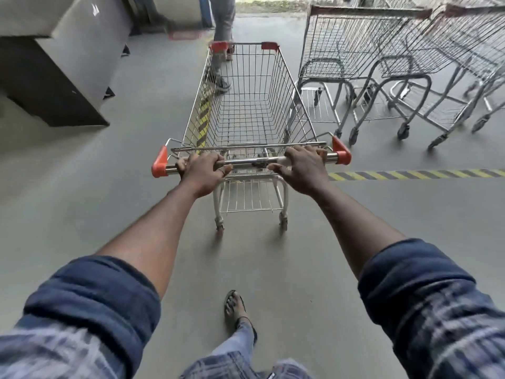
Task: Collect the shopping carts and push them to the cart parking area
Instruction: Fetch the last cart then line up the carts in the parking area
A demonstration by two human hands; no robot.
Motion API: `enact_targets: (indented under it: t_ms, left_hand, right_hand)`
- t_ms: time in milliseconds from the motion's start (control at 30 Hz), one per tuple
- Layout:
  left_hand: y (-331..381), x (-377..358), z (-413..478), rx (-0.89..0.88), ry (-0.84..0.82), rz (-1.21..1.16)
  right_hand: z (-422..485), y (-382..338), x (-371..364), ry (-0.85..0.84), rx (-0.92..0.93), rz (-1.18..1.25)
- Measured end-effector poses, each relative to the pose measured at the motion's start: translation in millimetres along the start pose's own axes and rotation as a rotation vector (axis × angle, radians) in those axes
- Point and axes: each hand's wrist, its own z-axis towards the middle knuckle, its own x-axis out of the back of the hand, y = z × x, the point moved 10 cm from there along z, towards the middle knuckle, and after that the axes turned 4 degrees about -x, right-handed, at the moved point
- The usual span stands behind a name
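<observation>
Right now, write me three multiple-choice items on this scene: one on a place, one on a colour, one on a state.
1. The parked carts stand where from the pushed cart? A to its right B to its left C behind it
2. The handle's end caps are: A blue B orange-red C green
3. The left hand and right hand: A both grip the handle B only one grips C neither touches
Key: 1 A, they line the right side; 2 B, both caps show orange-red; 3 A, both curl round it.
</observation>
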Motion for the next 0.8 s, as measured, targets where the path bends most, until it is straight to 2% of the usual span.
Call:
enact_targets:
  t_ms: [633, 800]
  left_hand:
    - [-42.4, 50.2, 300.3, -0.062, -0.008, -0.07]
    - [-45.3, 53.9, 386.8, -0.044, -0.049, -0.076]
  right_hand:
    - [288.9, 8.3, -6.3, 0.079, -0.027, -0.021]
    - [372.6, 24.9, -6.2, 0.036, -0.013, 0.031]
